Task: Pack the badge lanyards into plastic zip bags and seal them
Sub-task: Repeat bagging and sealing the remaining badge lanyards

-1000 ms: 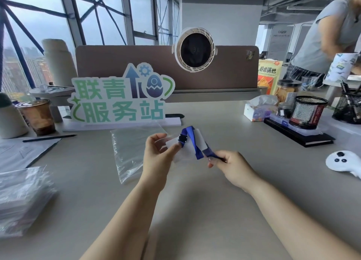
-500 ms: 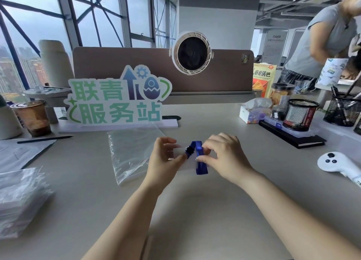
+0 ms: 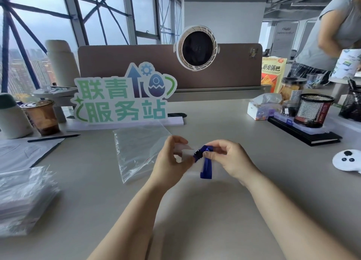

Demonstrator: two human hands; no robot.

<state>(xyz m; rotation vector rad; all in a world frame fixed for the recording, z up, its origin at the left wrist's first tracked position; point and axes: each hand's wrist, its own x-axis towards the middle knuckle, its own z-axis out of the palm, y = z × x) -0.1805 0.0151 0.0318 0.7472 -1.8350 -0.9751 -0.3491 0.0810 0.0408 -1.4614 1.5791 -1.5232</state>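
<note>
The left hand pinches the clear badge sleeve between thumb and curled fingers; the right hand pinches the folded blue lanyard beside its black clip. Both items are held over the table, just right of a flat zip bag; a stack of bags lies far left.

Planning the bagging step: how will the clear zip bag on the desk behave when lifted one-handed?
The zip bag probably flops and sags: it is thin, wrinkled, see-through film lying flat. It looks very light, so a nudge would likely slide it across the smooth desk. Its mouth may stay flat shut until pulled open.
</note>
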